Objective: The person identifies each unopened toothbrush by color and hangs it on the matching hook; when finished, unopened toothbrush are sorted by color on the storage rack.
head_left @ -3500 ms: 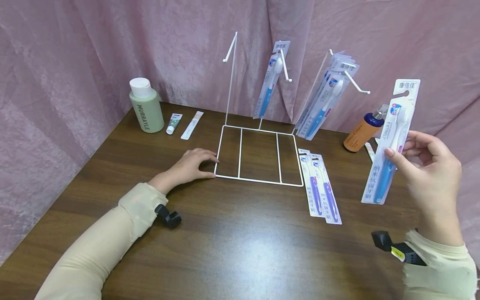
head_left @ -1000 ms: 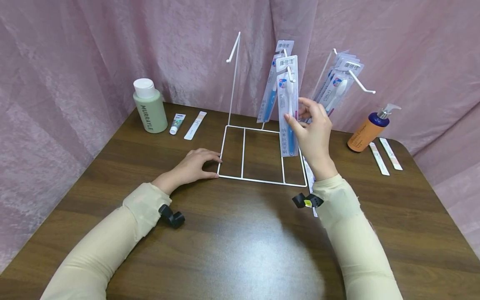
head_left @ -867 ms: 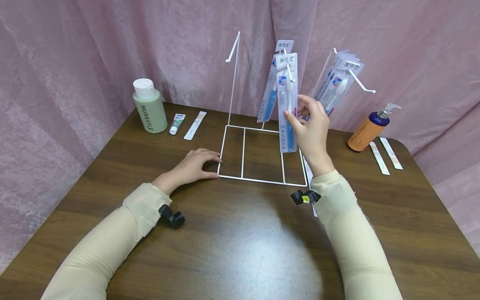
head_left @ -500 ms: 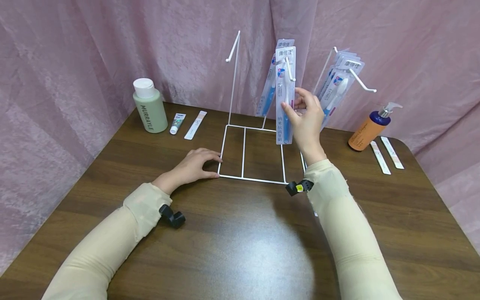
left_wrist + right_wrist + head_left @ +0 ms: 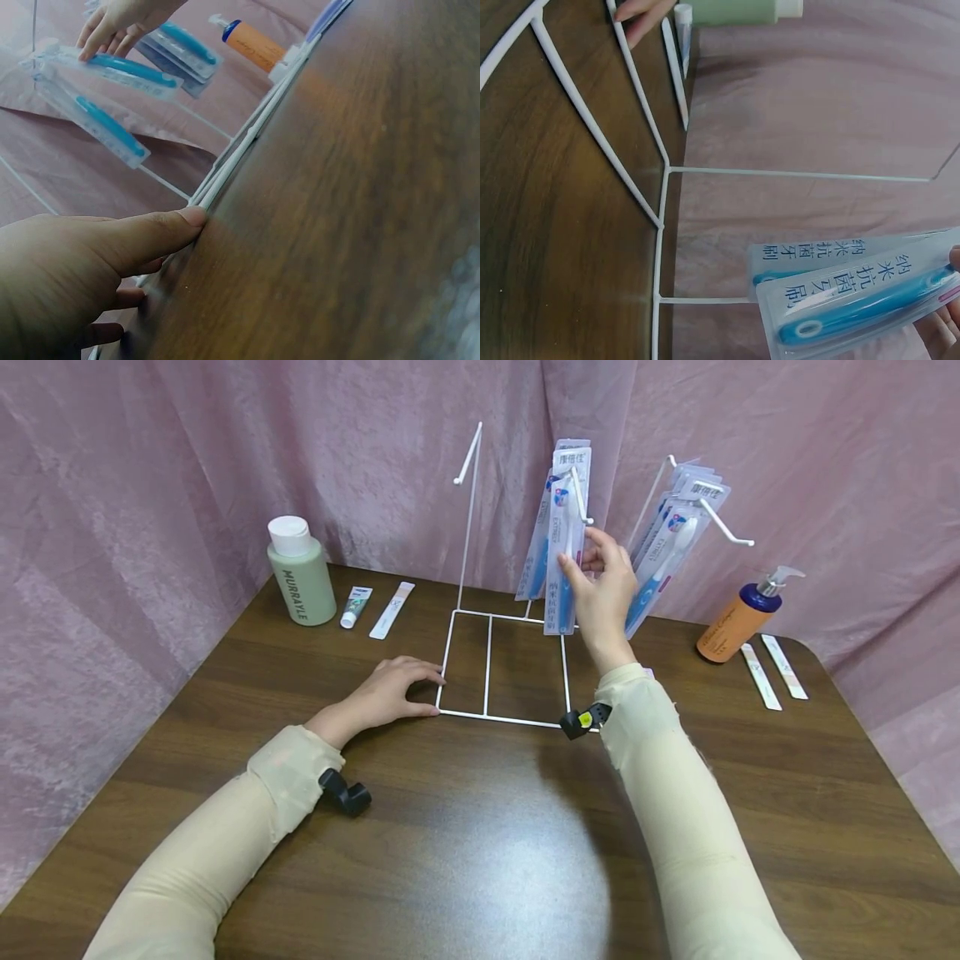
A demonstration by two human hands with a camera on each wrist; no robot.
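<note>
My right hand (image 5: 607, 597) pinches a packaged blue toothbrush (image 5: 557, 597) by its right edge, thumb in front. The pack hangs upright at the middle hook (image 5: 581, 502) of a white wire rack (image 5: 517, 721), and the hook's end shows in front of its card. Another blue toothbrush pack (image 5: 531, 572) hangs close behind it. My left hand (image 5: 386, 693) rests at the rack's front left corner. In the left wrist view its thumb (image 5: 161, 236) lies straight against the wire, with the other fingers partly hidden below.
Several toothbrush packs (image 5: 667, 556) hang on the right hook; the left hook (image 5: 467, 460) is bare. A green bottle (image 5: 302, 577), small tube (image 5: 356, 607) and slim sachet (image 5: 392, 610) are left. A pump bottle (image 5: 738, 622) and two sachets (image 5: 761, 677) are right. My right forearm covers the purple packs.
My right hand brought the blue toothbrush pack from the right to the middle hook, then slid it up and back toward the pack behind. My left hand stayed at the rack's corner.
</note>
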